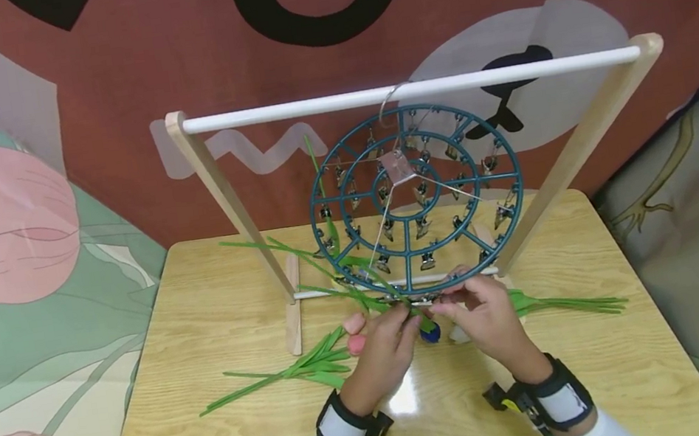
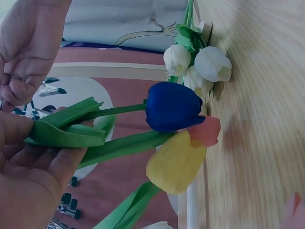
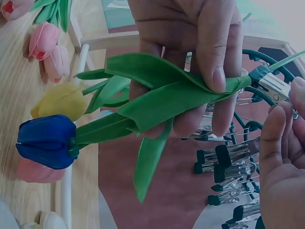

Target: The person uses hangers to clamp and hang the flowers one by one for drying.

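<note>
My left hand (image 1: pixel 379 359) pinches the green stem of a blue tulip (image 2: pixel 174 107) just below the front edge of a round teal clip hanger (image 1: pixel 410 291). In the right wrist view that stem lies at the jaws of a metal clip (image 3: pixel 274 86), between the thumb and fingers of my left hand (image 3: pixel 190 71). My right hand (image 1: pixel 487 314) grips the handle end of this clip, its fingertips beside those of the left. A yellow tulip (image 2: pixel 176 162) and a pink one (image 2: pixel 207 130) show close to the blue bloom in the left wrist view.
The hanger hooks over the white bar (image 1: pixel 307 108) of a wooden stand, with many clips around its rings. Pink tulips (image 1: pixel 357 343) with green stems lie on the table (image 1: pixel 170 422) at left; white tulips (image 2: pixel 212 64) lie at right.
</note>
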A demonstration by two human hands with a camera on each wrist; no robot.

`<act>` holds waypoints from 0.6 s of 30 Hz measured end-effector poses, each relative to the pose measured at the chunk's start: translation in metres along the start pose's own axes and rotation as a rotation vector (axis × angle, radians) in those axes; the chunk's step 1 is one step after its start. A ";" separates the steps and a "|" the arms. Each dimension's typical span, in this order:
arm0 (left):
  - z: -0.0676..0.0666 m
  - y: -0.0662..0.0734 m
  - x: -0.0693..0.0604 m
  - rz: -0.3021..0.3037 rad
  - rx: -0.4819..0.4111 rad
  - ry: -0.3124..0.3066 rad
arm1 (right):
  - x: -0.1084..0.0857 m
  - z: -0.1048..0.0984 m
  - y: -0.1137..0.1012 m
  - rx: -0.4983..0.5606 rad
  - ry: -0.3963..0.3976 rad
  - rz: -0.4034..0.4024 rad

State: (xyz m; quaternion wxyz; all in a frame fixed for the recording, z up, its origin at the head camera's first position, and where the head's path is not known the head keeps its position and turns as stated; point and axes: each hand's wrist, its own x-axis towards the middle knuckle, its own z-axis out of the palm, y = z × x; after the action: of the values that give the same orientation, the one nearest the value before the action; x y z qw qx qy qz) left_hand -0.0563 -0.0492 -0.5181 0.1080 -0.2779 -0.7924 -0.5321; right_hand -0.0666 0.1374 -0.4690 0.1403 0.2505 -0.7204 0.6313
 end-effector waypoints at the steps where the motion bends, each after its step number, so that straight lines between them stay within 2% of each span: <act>1: 0.000 0.000 0.000 0.001 0.002 0.001 | 0.000 0.000 0.000 -0.011 -0.002 0.006; 9: -0.001 -0.001 -0.002 -0.026 0.030 -0.013 | -0.002 0.001 0.001 0.029 -0.043 0.072; 13: -0.003 -0.003 -0.005 -0.046 0.074 -0.002 | -0.007 -0.002 0.002 -0.043 -0.076 0.058; 18: -0.006 -0.006 -0.008 -0.075 0.105 0.008 | -0.018 -0.013 0.006 -0.196 -0.116 0.053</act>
State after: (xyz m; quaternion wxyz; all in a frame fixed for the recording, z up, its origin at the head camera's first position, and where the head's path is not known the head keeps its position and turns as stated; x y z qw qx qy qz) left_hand -0.0534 -0.0591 -0.5241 0.1055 -0.2397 -0.8287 -0.4946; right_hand -0.0567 0.1534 -0.4815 0.1055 0.2525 -0.7919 0.5460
